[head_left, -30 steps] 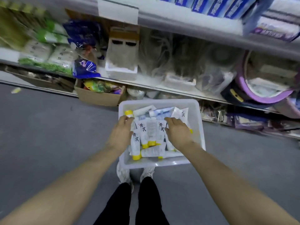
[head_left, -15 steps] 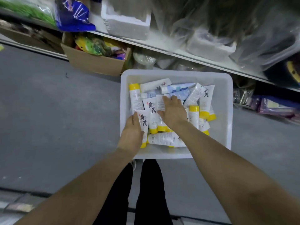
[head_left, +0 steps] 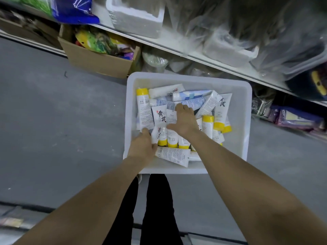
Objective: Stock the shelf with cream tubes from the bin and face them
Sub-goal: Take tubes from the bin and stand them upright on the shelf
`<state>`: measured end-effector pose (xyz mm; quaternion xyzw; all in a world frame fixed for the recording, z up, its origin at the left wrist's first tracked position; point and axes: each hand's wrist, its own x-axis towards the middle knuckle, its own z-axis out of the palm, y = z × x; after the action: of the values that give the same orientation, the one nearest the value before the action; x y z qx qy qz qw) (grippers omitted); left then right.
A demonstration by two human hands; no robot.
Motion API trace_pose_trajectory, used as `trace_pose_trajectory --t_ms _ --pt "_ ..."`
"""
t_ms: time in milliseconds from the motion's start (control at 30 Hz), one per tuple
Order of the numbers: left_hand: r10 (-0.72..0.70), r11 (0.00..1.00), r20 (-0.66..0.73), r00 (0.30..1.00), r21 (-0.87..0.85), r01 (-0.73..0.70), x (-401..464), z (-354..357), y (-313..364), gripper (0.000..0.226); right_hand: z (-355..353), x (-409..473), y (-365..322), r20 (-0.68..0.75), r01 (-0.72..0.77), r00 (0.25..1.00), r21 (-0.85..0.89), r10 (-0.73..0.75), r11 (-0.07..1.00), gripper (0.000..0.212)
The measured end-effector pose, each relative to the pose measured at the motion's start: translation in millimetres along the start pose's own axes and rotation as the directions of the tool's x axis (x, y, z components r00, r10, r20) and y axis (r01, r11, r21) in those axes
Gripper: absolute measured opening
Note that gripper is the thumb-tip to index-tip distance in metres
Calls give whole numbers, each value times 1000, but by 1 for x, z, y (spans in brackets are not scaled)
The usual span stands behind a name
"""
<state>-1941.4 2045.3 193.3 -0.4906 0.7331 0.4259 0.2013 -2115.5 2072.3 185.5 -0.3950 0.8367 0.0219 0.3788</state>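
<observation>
White plastic forms the bin (head_left: 247, 121), which sits on the grey floor (head_left: 53, 121) just in front of a low shelf (head_left: 177, 48), and both of the person's bare arms reach down into it. The cream tubes (head_left: 220, 110) lie heaped inside, mostly white with yellow caps and black brush lettering, a few with pale blue print near the far wall; some lie flat, some cross over one another at angles, and one long tube (head_left: 172, 155) lies sideways along the near wall. The right hand (head_left: 183, 121) rests palm down on the middle of the pile, its fingers fairly straight and spread over several tubes, the thumb stretched out to the left; it presses on them rather than closing round any one. The left hand (head_left: 143, 145) is at the near left corner of the bin, its fingers curled toward a tube with a yellow cap (head_left: 160, 135) just beside the thumb, but whether it truly grips that tube cannot be told, since the back of the hand hides the fingertips. Left of the bin a cardboard box (head_left: 95, 59) full of bright packets stands under the shelf. On the shelf above are a white foam box (head_left: 138, 16), a blue bag (head_left: 74, 9) and clear plastic wrapping (head_left: 265, 23). The person's dark trouser legs (head_left: 155, 209) show below the bin.
</observation>
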Motion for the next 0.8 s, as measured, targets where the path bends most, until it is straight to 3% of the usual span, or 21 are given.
trace_pose_trajectory --t_ms 100,300,400,567,700,800 --pt "-22 996 38 999 -82 25 -8 -7 3 34 -3 -16 2 -4 -14 1000 180 15 984 46" --pt "-80 972 1 997 -220 78 -35 -38 14 37 -26 -57 -1 -3 -30 999 238 32 971 35" --pt "-35 978 -34 999 -207 28 -53 -68 28 63 -51 -80 -8 -85 -27 995 330 58 944 33" --pt "69 979 -85 994 -185 -84 -87 -126 50 41 -123 -125 -30 -184 36 982 426 48 904 26" --pt "154 955 -162 975 -227 -189 -119 -178 72 43 -186 -160 -55 -298 144 954 418 -14 897 27" --pt "267 924 -303 915 -191 -333 -139 -217 91 47 -233 -184 -75 -409 234 909 350 -77 907 25"
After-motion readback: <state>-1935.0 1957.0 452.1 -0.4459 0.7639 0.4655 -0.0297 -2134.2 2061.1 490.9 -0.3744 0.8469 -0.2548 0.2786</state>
